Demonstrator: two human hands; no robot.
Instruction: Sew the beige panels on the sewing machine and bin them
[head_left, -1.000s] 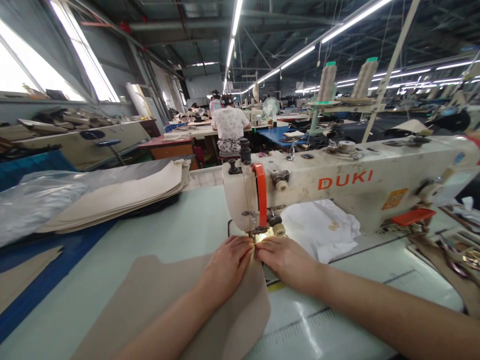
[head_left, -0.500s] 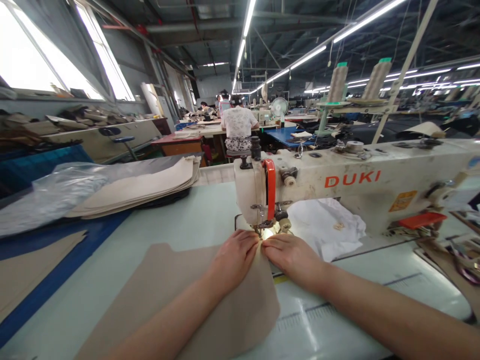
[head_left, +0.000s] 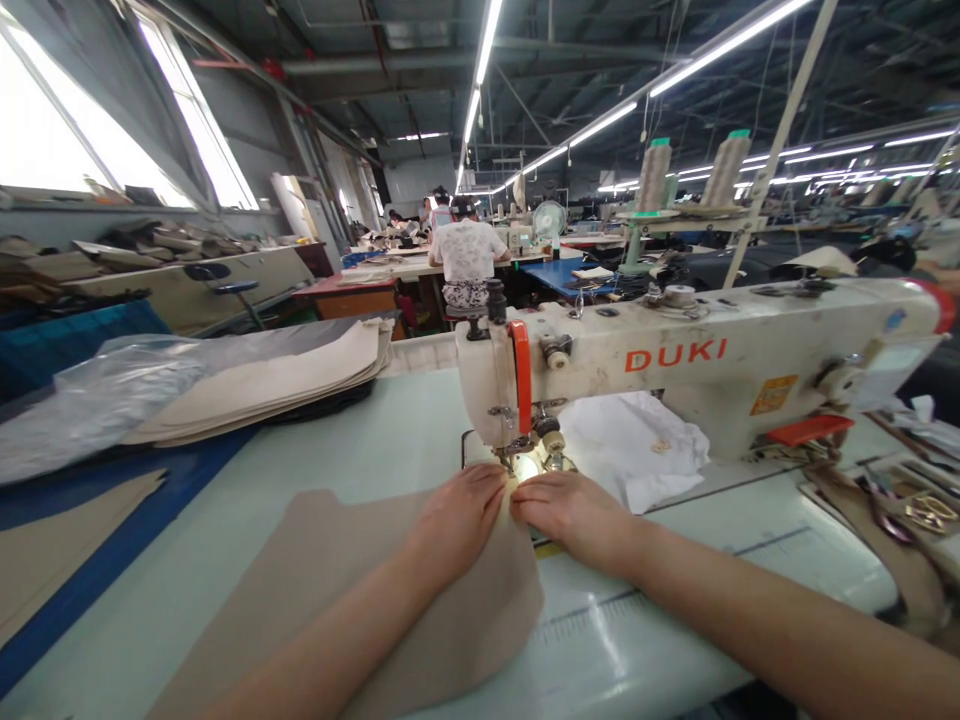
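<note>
A large beige-grey fabric panel [head_left: 337, 570] lies flat on the pale green table, its right edge running up to the needle area of a white sewing machine [head_left: 600, 335]. My left hand [head_left: 459, 515] rests on top of the panel near that edge, fingers together and bent down onto it. Just to the right, my right hand [head_left: 570, 512] grips the panel's edge with its fingers pressed together. Both sets of fingertips are close in front of the presser foot [head_left: 511, 462], under a small bright lamp. The stitching spot itself is mostly hidden by my fingers.
Behind the needle lies a crumpled white cloth [head_left: 630, 445]. A stack of beige panels [head_left: 300, 385] sits at the back left beside clear plastic [head_left: 127, 390]. Thread cones [head_left: 652, 175] stand behind the machine. Further off, a person [head_left: 469, 250] sits facing away.
The view has turned slightly right, so the machine and table appear shifted left. Both hands stay at the panel's edge by the needle, with little visible change in grip.
</note>
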